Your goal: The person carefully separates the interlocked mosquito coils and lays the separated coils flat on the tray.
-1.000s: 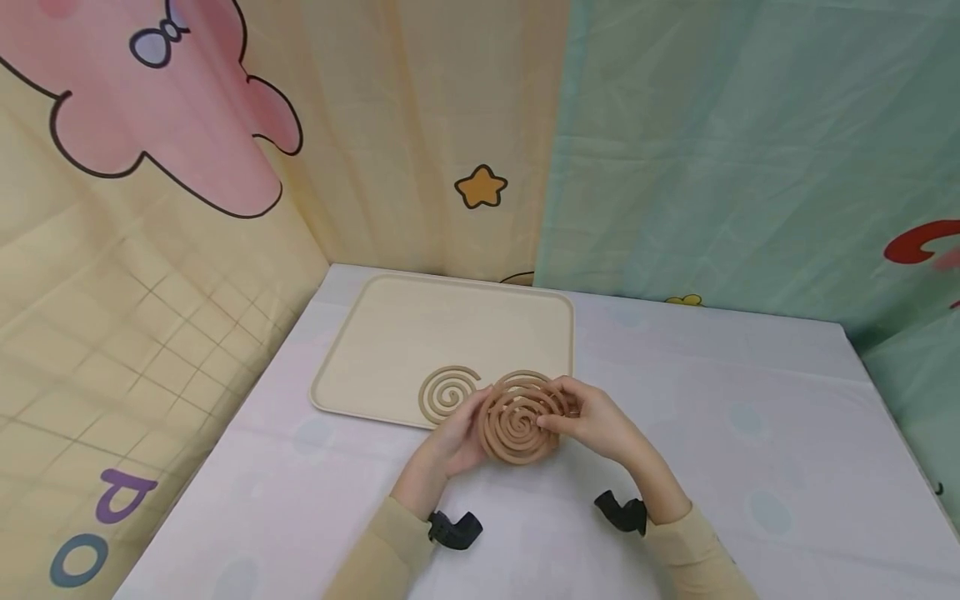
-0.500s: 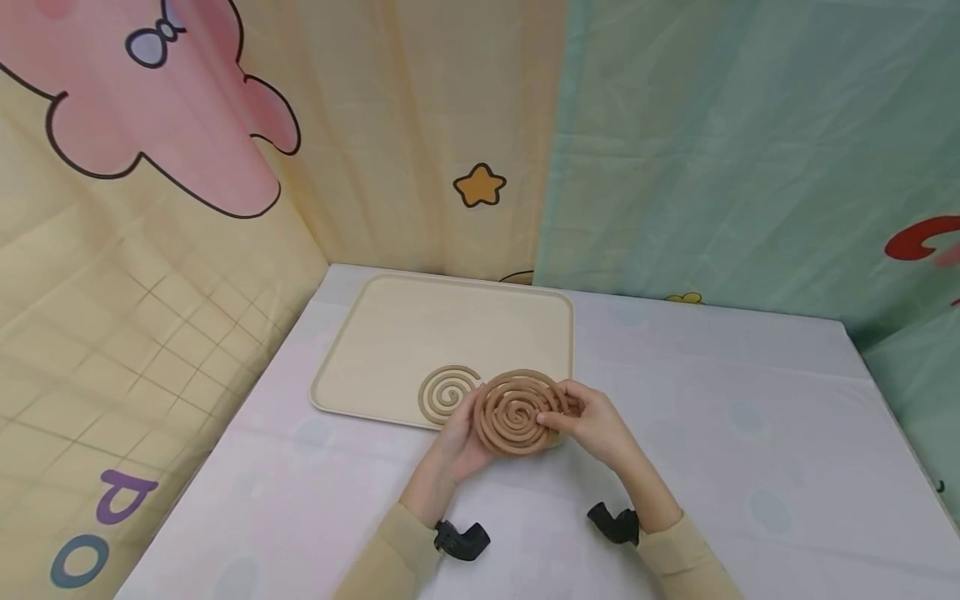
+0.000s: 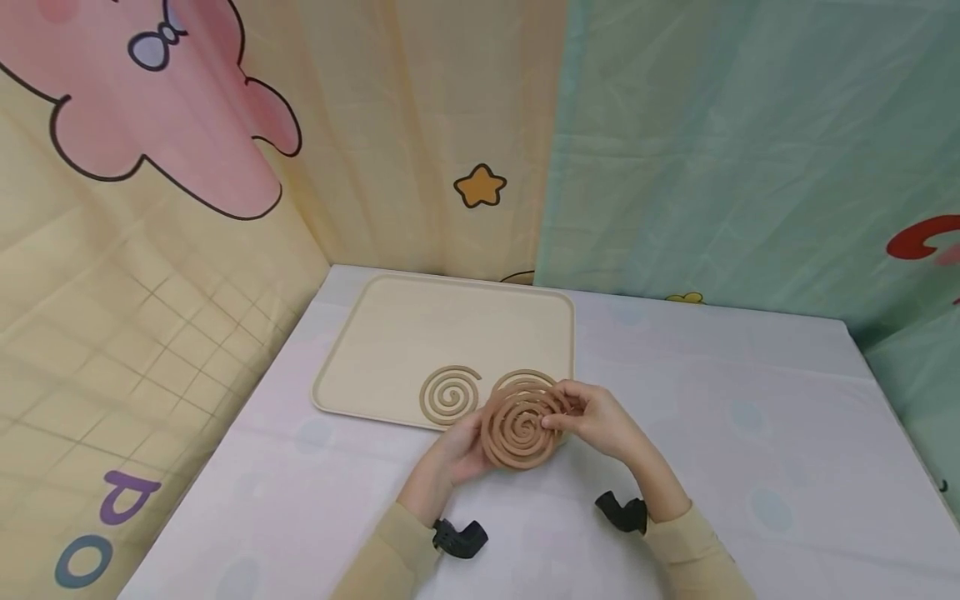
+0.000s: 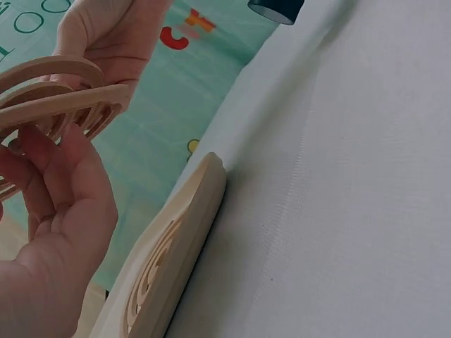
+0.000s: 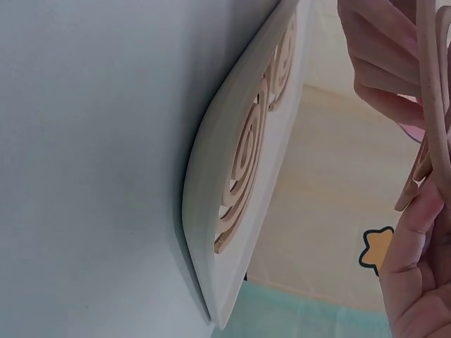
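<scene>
Nested brown mosquito coils (image 3: pixel 517 442) are held between both hands over the tray's near edge; how many are nested I cannot tell. My left hand (image 3: pixel 453 454) grips their left side, its fingers curled beneath in the left wrist view. My right hand (image 3: pixel 596 421) pinches the right side, thumb on top near the spiral's middle. In the left wrist view the held coils (image 4: pixel 63 105) look partly spread apart. One mosquito coil (image 3: pixel 450 396) lies flat on the beige tray (image 3: pixel 450 325). A second tray coil (image 5: pixel 246 151) shows in the right wrist view and is partly hidden from the head view.
The tray stands on a white-clothed table (image 3: pixel 735 458), near its back left. Printed curtains (image 3: pixel 712 167) hang behind and to the left. A black wrist mount (image 3: pixel 461 540) sits on the left wrist, another (image 3: pixel 622 511) on the right.
The held coils rose slightly and covered more of the coil behind, then dropped back towards me and tilted. Both hands keep their hold. The tray and the coil at its left stay put.
</scene>
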The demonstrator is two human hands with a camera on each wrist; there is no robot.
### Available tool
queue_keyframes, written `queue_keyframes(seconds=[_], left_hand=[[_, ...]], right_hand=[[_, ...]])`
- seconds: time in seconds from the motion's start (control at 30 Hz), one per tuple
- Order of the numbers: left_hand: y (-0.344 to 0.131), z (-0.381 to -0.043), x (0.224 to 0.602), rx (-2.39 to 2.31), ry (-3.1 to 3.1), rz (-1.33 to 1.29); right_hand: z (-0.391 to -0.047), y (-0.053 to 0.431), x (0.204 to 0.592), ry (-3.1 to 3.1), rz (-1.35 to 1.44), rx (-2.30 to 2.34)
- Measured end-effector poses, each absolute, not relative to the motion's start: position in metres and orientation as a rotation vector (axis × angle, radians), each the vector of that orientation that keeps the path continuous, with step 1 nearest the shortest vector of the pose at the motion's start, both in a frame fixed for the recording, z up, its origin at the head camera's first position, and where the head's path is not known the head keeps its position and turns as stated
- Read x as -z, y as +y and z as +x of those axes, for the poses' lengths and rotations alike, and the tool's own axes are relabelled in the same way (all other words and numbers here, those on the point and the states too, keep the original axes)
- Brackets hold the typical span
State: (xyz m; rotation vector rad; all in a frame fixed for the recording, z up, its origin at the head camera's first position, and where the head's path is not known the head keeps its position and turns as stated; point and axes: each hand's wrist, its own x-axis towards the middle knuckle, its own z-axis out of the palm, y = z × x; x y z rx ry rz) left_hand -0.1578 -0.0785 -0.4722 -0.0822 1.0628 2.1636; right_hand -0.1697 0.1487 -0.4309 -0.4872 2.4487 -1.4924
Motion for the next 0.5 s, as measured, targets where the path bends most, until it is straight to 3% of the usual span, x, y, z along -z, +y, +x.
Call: queue_keyframes(seconds=[0.5], left_hand=[[-0.0814,-0.1590,0.4800,-2.096,1.090,0.050]], right_hand=[[-0.1727,0.1507,0.4300,2.472,-0.522,1.421]])
